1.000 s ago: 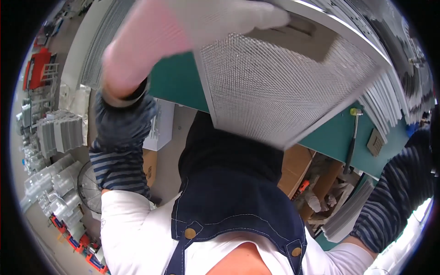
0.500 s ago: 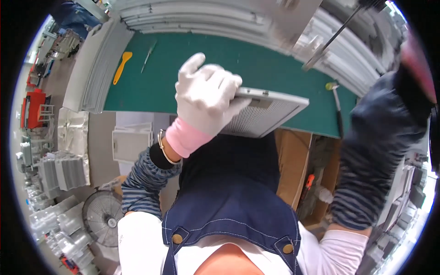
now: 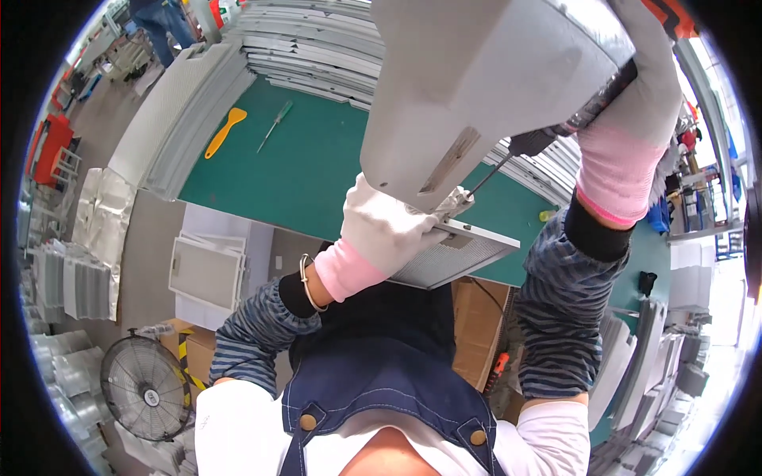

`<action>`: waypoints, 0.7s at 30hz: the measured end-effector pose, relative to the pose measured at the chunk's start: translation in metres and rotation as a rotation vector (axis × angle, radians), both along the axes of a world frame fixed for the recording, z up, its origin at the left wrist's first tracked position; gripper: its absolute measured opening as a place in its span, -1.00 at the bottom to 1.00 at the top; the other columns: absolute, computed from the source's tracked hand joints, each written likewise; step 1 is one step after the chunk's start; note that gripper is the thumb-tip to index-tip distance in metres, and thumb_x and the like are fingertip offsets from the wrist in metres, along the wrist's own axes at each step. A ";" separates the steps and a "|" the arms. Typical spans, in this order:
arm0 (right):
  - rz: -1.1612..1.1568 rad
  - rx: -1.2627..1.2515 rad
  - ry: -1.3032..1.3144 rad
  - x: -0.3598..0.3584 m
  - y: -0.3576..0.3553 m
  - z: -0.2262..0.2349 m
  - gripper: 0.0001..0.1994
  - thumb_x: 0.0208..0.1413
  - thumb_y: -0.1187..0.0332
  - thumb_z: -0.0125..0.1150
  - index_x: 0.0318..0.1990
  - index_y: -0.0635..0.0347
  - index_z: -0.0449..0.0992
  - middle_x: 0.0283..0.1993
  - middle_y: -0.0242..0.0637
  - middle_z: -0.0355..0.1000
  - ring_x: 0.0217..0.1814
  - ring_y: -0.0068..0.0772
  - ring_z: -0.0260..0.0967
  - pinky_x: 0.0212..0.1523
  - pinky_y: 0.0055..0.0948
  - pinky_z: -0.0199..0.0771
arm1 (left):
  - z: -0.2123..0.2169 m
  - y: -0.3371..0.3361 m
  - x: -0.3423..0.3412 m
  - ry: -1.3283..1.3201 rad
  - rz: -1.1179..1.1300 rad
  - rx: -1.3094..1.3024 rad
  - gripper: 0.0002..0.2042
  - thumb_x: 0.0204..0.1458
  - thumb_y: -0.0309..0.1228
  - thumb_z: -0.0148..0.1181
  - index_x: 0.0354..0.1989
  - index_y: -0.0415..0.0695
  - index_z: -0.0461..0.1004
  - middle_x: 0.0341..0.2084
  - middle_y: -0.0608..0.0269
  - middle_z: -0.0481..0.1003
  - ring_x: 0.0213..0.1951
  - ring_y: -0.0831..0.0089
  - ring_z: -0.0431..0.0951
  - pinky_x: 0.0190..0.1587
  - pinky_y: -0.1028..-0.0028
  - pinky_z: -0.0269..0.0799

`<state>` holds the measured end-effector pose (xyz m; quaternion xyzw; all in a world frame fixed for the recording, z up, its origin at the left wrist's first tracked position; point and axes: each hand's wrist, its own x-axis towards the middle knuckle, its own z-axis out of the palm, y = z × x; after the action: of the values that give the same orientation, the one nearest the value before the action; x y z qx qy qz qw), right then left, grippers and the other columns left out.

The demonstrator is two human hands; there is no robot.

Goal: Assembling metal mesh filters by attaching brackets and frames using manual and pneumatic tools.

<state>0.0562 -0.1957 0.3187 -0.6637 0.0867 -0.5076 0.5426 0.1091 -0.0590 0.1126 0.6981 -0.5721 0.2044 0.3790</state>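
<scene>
My left hand (image 3: 381, 222), in a white glove with a pink cuff, grips the upper edge of a grey-framed mesh panel (image 3: 456, 258). The panel is tilted over the front edge of the green worktop (image 3: 298, 170). Above it looms a large grey machine housing (image 3: 468, 87), which hides part of my left fingers and the worktop. My gloved right hand (image 3: 643, 87) is closed at the housing's right side around a dark grip (image 3: 591, 103). From the grip's black lower end, a thin metal rod (image 3: 490, 174) slants toward the panel's upper edge; I cannot tell whether it touches.
A yellow scraper (image 3: 225, 133) and a screwdriver (image 3: 275, 125) lie on the worktop. Stacked panels (image 3: 309, 51) line its back and left. More panels (image 3: 208, 274) stand below at the left, near a floor fan (image 3: 147, 385). A cardboard box (image 3: 480, 325) sits under the bench.
My right hand has come in from the far right to the dark grip. The grey housing now fills much of the upper middle. My left hand and the panel sit lower in view.
</scene>
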 end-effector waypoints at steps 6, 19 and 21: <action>-0.106 -0.159 0.013 -0.004 -0.012 -0.004 -0.66 0.19 0.19 0.14 -0.07 0.31 0.46 -0.48 -0.37 0.43 -0.49 -0.58 0.38 -0.46 -0.60 0.34 | 0.005 -0.008 0.002 -0.036 0.001 -0.151 -0.75 -0.31 -0.19 0.40 -0.38 0.11 0.63 -0.57 0.39 0.50 -0.44 0.34 0.50 -0.15 0.26 0.35; -0.148 -0.820 -0.010 0.000 -0.058 -0.036 -0.73 0.25 0.35 0.08 0.05 0.26 0.39 -0.15 -0.26 0.52 -0.14 -0.39 0.52 -0.16 -0.49 0.55 | 0.010 0.000 0.004 -0.130 -0.028 -0.102 -0.77 -0.27 -0.12 0.36 -0.55 0.04 0.54 -0.63 0.38 0.40 -0.45 0.37 0.45 -0.03 0.30 0.29; -0.202 -0.847 -0.007 -0.002 -0.060 -0.035 -0.71 0.24 0.34 0.09 0.06 0.27 0.38 -0.12 -0.26 0.51 -0.10 -0.38 0.52 -0.12 -0.47 0.55 | 0.007 0.001 0.004 -0.104 -0.026 -0.057 -0.74 -0.29 -0.10 0.37 -0.53 0.03 0.53 -0.62 0.37 0.40 -0.42 0.35 0.45 -0.03 0.30 0.29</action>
<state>0.0544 -0.2553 0.2834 -0.8141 -0.0665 -0.5512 0.1702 0.1130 -0.0582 0.1197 0.6678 -0.5940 0.2517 0.3712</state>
